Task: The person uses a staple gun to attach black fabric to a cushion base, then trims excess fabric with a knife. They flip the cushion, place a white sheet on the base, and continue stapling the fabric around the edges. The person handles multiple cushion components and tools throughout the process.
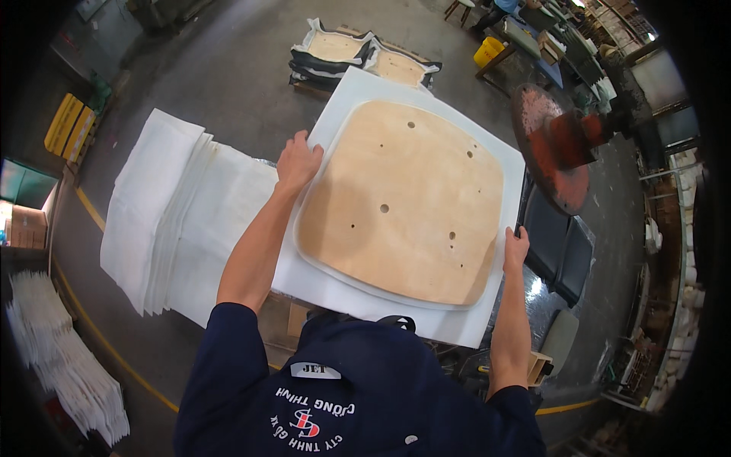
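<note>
A rounded plywood seat panel (pixel 403 198) with several drilled holes lies in front of me. A pale foam layer shows along its lower edge, and beneath is a larger white sheet (pixel 457 327). My left hand (pixel 300 161) is closed at the sheet's left edge, close to the panel's upper left side. On the opposite side, my right hand (pixel 516 248) grips the sheet's right edge beside the panel. The undersides of both grips are hidden.
Stacked white sheets (pixel 152 206) lie to the left, with another pile (pixel 68 358) at lower left. A red round machine head (pixel 560 148) hangs close on the right, above black padded pieces (pixel 560 244). Plywood pieces with fabric edges (pixel 335 47) are stacked beyond; a person (pixel 502 9) is far off.
</note>
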The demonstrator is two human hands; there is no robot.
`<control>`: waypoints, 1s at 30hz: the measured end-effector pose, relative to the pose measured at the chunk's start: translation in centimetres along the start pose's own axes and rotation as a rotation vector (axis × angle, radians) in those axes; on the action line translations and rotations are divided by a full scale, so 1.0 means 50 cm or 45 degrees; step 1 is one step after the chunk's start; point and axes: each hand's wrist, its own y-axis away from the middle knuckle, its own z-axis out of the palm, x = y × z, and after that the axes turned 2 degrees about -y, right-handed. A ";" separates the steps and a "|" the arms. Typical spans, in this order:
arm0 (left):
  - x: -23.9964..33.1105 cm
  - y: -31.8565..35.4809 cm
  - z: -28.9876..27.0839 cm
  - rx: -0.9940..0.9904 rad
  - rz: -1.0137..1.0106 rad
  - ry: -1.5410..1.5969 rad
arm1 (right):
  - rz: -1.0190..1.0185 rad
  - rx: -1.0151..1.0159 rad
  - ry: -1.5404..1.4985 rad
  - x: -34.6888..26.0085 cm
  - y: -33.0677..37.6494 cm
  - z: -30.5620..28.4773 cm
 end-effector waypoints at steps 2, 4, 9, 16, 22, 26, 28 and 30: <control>0.012 -0.001 -0.009 -0.165 -0.062 0.050 | -0.026 -0.078 -0.012 0.024 -0.016 -0.016; 0.033 0.004 -0.026 -0.201 0.003 -0.203 | -0.025 -0.089 -0.034 0.009 -0.004 -0.010; 0.005 -0.013 0.000 -0.060 0.200 -0.037 | -0.093 -0.017 -0.112 -0.040 0.026 0.000; 0.066 0.015 -0.040 -0.109 0.212 0.222 | -0.220 0.183 -0.343 -0.028 0.044 -0.028; 0.047 0.005 -0.023 -0.178 0.149 0.202 | -0.124 0.127 -0.276 -0.033 0.047 -0.013; 0.020 -0.015 -0.003 -0.153 0.131 0.301 | -0.093 0.102 -0.164 -0.017 0.030 -0.003; -0.004 -0.008 -0.009 -0.133 0.112 0.332 | -0.162 0.057 -0.158 -0.007 0.035 -0.012; -0.042 0.009 -0.031 -0.140 0.056 0.369 | -0.146 -0.028 -0.006 0.009 0.058 -0.058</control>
